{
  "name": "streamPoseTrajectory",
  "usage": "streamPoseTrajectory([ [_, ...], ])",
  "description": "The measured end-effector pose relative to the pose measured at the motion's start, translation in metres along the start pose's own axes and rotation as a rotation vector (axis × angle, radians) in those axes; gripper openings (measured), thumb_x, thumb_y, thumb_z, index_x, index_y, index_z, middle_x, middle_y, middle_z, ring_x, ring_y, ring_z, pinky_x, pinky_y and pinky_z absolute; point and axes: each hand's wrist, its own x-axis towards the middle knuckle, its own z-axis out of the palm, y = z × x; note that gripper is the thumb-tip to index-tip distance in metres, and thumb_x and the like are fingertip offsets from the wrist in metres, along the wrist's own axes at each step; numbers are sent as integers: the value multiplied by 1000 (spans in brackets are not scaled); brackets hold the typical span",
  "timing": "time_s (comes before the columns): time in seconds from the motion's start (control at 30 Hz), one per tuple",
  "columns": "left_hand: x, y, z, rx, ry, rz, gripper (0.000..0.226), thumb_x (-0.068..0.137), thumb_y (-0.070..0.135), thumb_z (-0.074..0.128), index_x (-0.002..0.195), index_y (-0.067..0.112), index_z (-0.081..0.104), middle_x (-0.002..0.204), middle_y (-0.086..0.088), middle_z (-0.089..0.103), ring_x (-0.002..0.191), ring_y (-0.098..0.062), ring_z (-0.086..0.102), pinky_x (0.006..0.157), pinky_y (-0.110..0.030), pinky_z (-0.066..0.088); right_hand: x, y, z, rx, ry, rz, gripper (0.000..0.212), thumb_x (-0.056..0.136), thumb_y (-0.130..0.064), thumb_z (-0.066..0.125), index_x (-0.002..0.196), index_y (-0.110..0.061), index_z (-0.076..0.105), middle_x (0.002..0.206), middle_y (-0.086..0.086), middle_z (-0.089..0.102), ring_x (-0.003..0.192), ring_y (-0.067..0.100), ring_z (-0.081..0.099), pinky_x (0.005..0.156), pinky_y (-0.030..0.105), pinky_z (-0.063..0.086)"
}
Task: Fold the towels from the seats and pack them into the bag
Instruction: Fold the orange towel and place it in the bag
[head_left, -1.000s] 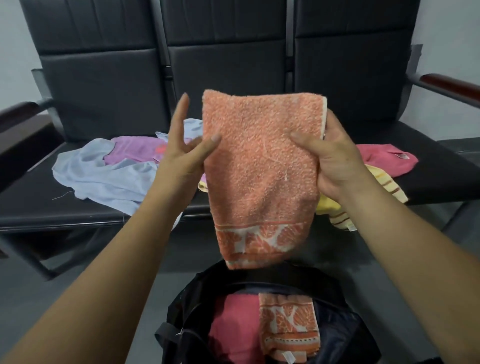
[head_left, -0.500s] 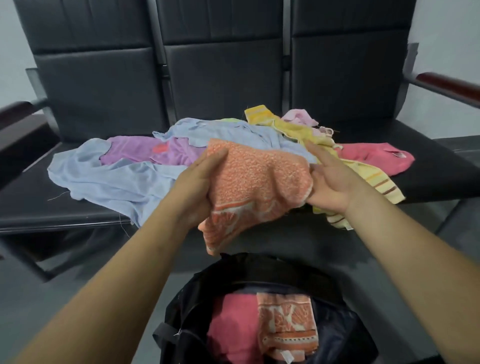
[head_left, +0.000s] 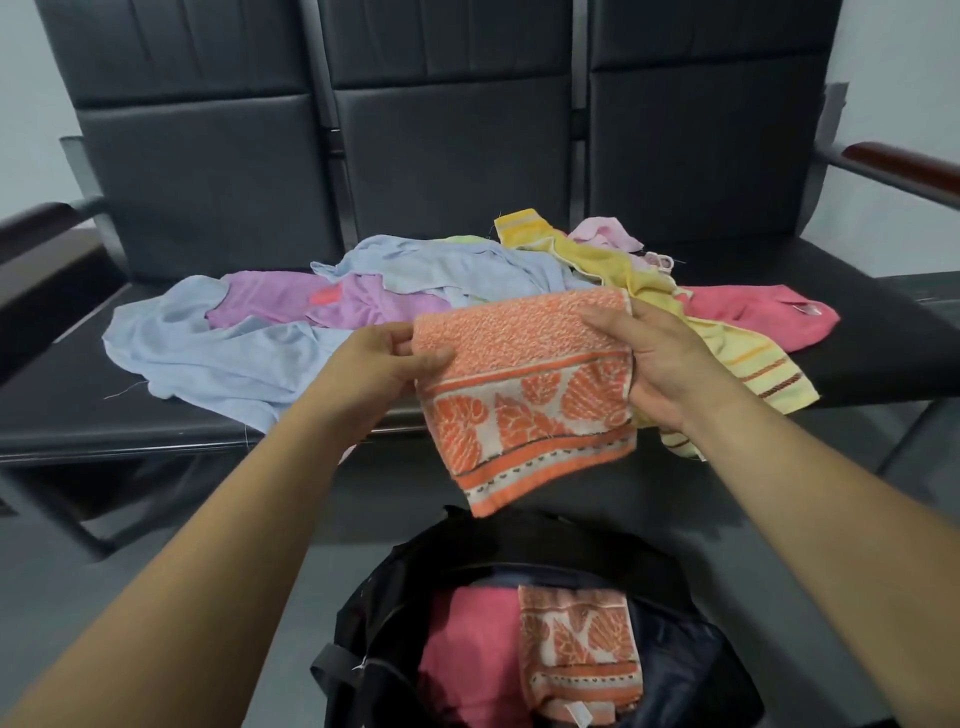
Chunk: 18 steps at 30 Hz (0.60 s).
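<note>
Both grips are closed on one folded orange towel (head_left: 524, 384): the left grip (head_left: 384, 358) pinches its left edge, thumb on top and the other fingers out of sight beneath, while the right grip (head_left: 660, 364) holds the right edge with the fingers curled over the upper corner. This towel hangs in the air between them, in front of the bench (head_left: 78, 415) and above the black bag (head_left: 395, 587), touching neither. Its plain terry part lies toward the seats and its leaf-patterned border faces the camera, with the lower left corner drooping toward the bag's mouth. On the floor just below, the bag stands open. Inside it a folded pink towel (head_left: 467, 639) lies on the left and a second orange patterned towel (head_left: 576, 639) lies just beside it on the right, a small white label showing at its lower edge. Behind the hands a loose heap covers the black seats: a pale blue cloth (head_left: 208, 353) spreads across the left and middle, a purple cloth (head_left: 270, 301) lies on top of it, a yellow striped towel (head_left: 753, 364) trails from the middle over the front edge on the right, a pink towel (head_left: 753, 312) lies flat beyond it, and a small pale pink cloth (head_left: 602, 236) sits at the back against the seat backs.
</note>
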Motion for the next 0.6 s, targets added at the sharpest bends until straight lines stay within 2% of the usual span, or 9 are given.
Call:
streamPoseTrajectory([
  [0.07, -1, -1, 1, 23, 87, 21, 38, 77, 21, 77, 109, 1, 71, 97, -12, 79, 94, -32, 74, 80, -37, 63, -3, 1, 3, -45, 54, -50, 30, 91, -12, 72, 119, -4, 68, 107, 14, 77, 97, 29, 76, 79, 39, 63],
  [0.1, -1, -2, 2, 50, 117, 42, 40, 76, 25, 80, 107, 2, 73, 98, -12, 79, 95, -33, 74, 88, -42, 62, -4, 2, 4, -57, 82, -73, 26, 91, -13, 73, 116, -5, 70, 106, 13, 78, 96, 28, 76, 78, 38, 63],
  [0.17, 1, -5, 3, 88, 149, 101, 40, 76, 34, 85, 104, 7, 77, 105, -14, 77, 105, -37, 71, 104, -54, 52, -5, 2, 5, -71, 136, -115, 24, 89, -14, 75, 112, -7, 71, 105, 12, 78, 97, 28, 76, 81, 39, 63],
  [0.23, 2, -6, 5, 51, 175, 176, 42, 76, 45, 87, 102, 13, 78, 113, -13, 75, 115, -37, 67, 110, -61, 43, -5, 1, 6, -105, 183, -174, 24, 88, -16, 77, 110, -7, 73, 104, 8, 79, 96, 25, 76, 82, 37, 62],
  [0.3, 3, -5, 7, -4, 181, 237, 44, 78, 46, 85, 106, 13, 77, 123, -10, 72, 121, -32, 64, 111, -58, 42, -6, -1, 6, -186, 210, -245, 25, 89, -19, 77, 112, -9, 73, 105, 3, 79, 97, 18, 76, 81, 31, 61],
  [0.37, 2, -2, 10, -56, 172, 262, 35, 86, 36, 80, 109, 11, 74, 125, -13, 71, 121, -33, 65, 110, -57, 44, -8, -3, 7, -236, 189, -298, 28, 91, -22, 75, 116, -9, 73, 109, 2, 78, 101, 16, 74, 84, 32, 61],
  [0.43, 2, -2, 12, -79, 201, 268, 19, 90, 29, 73, 106, 18, 73, 119, -13, 73, 115, -33, 68, 106, -56, 49, -8, -1, 6, -290, 173, -333, 29, 93, -25, 74, 118, -11, 72, 112, 1, 77, 104, 17, 74, 88, 36, 60],
  [0.5, 0, -2, 17, -67, 269, 273, 11, 93, 29, 67, 103, 28, 72, 110, -4, 76, 106, -24, 71, 95, -45, 56, -7, 2, 8, -351, 181, -362, 30, 93, -27, 74, 119, -11, 72, 112, 0, 77, 104, 16, 73, 90, 39, 60],
  [0.6, 0, -8, 25, -27, 341, 251, 10, 101, 31, 61, 107, 31, 68, 97, 8, 78, 88, -10, 74, 74, -26, 59, -5, 11, 10, -362, 193, -376, 26, 94, -31, 72, 117, -17, 72, 112, -1, 77, 104, 16, 73, 92, 41, 60],
])
